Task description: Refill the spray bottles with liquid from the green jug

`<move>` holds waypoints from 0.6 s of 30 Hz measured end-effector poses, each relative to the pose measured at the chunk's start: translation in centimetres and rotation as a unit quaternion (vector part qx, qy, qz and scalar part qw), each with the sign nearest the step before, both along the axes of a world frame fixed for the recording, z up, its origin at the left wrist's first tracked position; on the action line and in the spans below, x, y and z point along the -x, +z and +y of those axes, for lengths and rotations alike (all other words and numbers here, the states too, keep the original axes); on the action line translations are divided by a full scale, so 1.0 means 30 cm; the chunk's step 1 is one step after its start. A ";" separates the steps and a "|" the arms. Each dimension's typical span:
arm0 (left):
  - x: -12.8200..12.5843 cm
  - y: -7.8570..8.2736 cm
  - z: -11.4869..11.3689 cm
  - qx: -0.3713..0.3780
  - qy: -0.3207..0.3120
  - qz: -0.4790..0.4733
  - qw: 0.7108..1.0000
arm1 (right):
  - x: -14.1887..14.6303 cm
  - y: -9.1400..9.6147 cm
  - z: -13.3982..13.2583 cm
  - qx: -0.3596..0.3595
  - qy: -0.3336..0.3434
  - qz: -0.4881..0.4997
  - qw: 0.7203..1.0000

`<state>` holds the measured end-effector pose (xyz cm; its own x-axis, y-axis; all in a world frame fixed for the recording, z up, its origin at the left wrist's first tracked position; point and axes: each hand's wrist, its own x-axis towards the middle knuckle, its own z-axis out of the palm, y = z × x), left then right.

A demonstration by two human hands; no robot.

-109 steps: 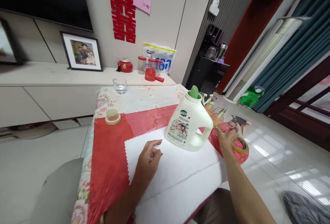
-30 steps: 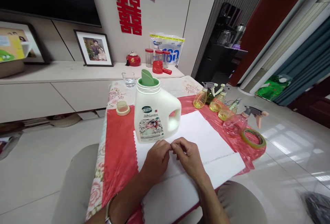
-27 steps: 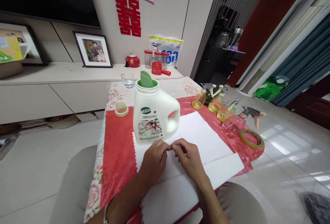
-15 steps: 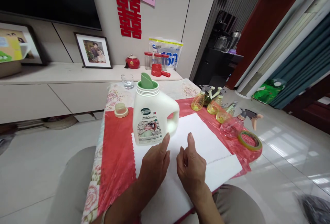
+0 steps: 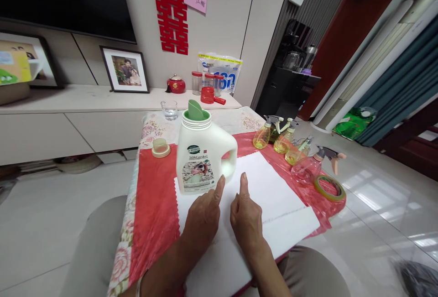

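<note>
My left hand (image 5: 202, 217) and my right hand (image 5: 245, 217) rest side by side on a white sheet (image 5: 270, 192) laid over a red cloth (image 5: 154, 196). Each has its index finger stretched forward and holds nothing. Just beyond my left fingertip stands a white detergent jug (image 5: 202, 155) with its handle to the right and an uncapped green spout (image 5: 195, 110). The jug's pale cap (image 5: 160, 147) lies on the red cloth to the left.
Three yellow spray bottles (image 5: 283, 141), a pink spray bottle (image 5: 310, 168) and a tape roll (image 5: 329, 187) sit along the table's right edge. A glass (image 5: 169, 109) stands at the far edge. Behind is a sideboard (image 5: 85, 101) with a framed photo and jars.
The jug has moved from right to centre-left of the table. My right hand left the tape roll; both hands met in a pinch, then parted with index fingers extended.
</note>
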<state>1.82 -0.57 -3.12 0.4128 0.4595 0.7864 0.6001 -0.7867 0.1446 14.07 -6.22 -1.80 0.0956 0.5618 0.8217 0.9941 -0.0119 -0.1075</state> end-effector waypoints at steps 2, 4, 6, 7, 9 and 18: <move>-0.001 0.006 0.001 -0.003 0.006 0.000 1.000 | -0.002 -0.004 0.002 -0.004 0.000 -0.002 1.000; -0.001 0.013 0.001 -0.002 0.009 0.002 1.000 | -0.003 -0.006 0.003 -0.005 -0.002 -0.002 1.000; 0.000 0.018 0.000 0.001 0.011 0.005 1.000 | -0.004 -0.006 0.002 -0.005 -0.003 -0.003 1.000; 0.000 0.019 -0.001 0.002 0.012 0.004 1.000 | -0.004 -0.006 0.002 -0.005 -0.004 -0.004 1.000; -0.001 0.020 -0.002 0.007 0.015 0.004 1.000 | -0.004 -0.006 0.001 -0.005 -0.004 -0.007 1.000; 0.001 0.008 -0.005 0.030 -0.001 0.007 1.000 | -0.001 -0.005 0.004 -0.001 -0.012 -0.013 1.000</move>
